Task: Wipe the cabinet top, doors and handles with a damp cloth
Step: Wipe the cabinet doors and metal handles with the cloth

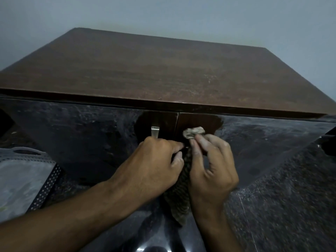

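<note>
- Left hand (156, 160): fingers curled, pinching the cloth (181, 184) just below the left handle (155, 131)
- Right hand (211, 166): pinches the cloth's bunched top against the right door (254, 142); best drawn snugly along the handle
- Cabinet top (154, 70): brown wood; grey wall (181, 13) beyond; speckled floor (291, 197) right

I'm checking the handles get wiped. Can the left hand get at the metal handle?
Probably yes: the left hand sits just below the metal handle, nothing lies between them, though its fingers pinch the cloth.
</note>
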